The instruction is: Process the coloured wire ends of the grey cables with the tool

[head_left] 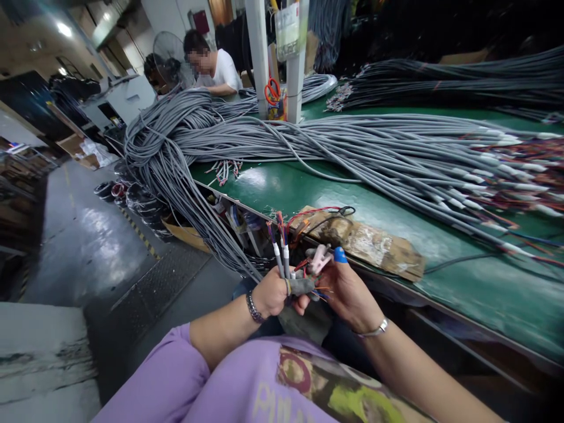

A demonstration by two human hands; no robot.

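My left hand [274, 292], with grey covers on its fingers, is closed around several grey cables [282, 261]. White wraps ring the cable ends, and thin coloured wires [281, 226] stick up from them. More loose wires [324, 289], orange and blue, fan out between my hands. My right hand [352, 294] is curled in close beside the left, blue tape [339, 255] around its thumb tip. A pale pink clip-like piece [321, 259] shows by that thumb. The right fingers are largely hidden, and what they pinch cannot be made out.
A big bundle of grey cables [264, 138] lies across the green table [273, 187] and hangs over its left edge. A taped cardboard piece [374, 242] sits at the near edge. Behind a white post [258, 53] with red scissors [272, 89], another person [224, 70] is bent forward.
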